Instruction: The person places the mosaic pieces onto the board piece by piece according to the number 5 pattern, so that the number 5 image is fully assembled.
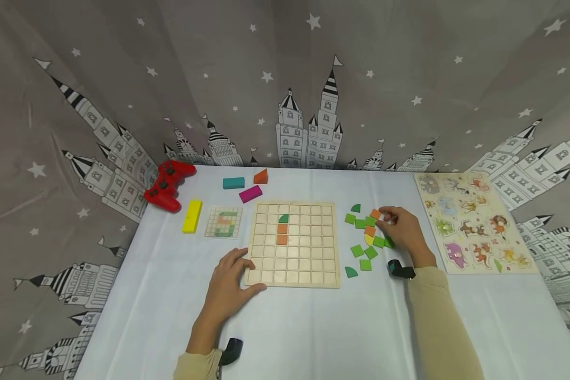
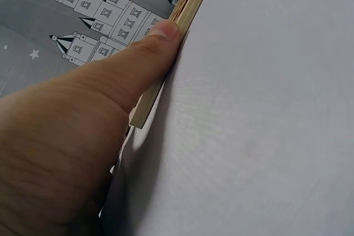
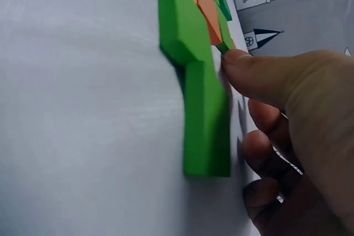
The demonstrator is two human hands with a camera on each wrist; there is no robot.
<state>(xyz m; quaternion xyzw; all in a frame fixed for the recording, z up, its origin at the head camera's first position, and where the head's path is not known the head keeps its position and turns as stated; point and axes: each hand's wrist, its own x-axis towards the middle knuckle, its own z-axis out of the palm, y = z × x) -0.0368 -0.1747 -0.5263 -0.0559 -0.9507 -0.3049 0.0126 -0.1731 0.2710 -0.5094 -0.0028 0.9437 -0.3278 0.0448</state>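
Your left hand (image 1: 229,287) rests open on the near left corner of the wooden grid board (image 1: 294,244), thumb (image 2: 145,59) pressed flat against its edge; your right hand (image 1: 404,232), right of the board, has curled fingers among the loose green and orange tiles (image 1: 367,237), though whether it pinches one I cannot tell. On the board: one green quarter-round tile (image 1: 283,218) above two orange squares (image 1: 282,234). Left of the board: pattern card (image 1: 224,221), yellow block (image 1: 192,216), red game controller (image 1: 168,184); right of the tiles: animal puzzle (image 1: 475,221).

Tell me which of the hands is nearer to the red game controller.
Left. The left hand rests on the wooden grid board's near-left corner, below the red game controller; the right hand is across the board among the green tiles.
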